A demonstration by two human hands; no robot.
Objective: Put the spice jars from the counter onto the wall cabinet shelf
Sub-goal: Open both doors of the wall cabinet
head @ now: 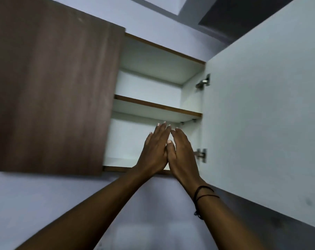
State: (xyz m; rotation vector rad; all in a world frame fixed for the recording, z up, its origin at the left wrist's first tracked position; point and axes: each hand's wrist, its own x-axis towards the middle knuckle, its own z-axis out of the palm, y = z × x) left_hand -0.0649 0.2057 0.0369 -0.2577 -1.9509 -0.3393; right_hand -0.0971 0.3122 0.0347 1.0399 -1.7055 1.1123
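I look up into a wall cabinet whose right half stands open. Its white lower compartment floor [117, 161] and the brown-edged middle shelf [154, 105] carry nothing I can see. My left hand [155, 150] and my right hand [183, 154] are raised side by side inside the lower compartment, backs toward me, fingers stretched out, thumbs touching. Nothing shows in either hand. No spice jar and no counter are in view; whatever lies behind my palms is hidden.
The cabinet's left door [50, 96], dark wood, is closed. The right door [261, 114] is swung wide open, its white inner face toward me, with two metal hinges [203, 81] on its edge. A pale wall runs below the cabinet.
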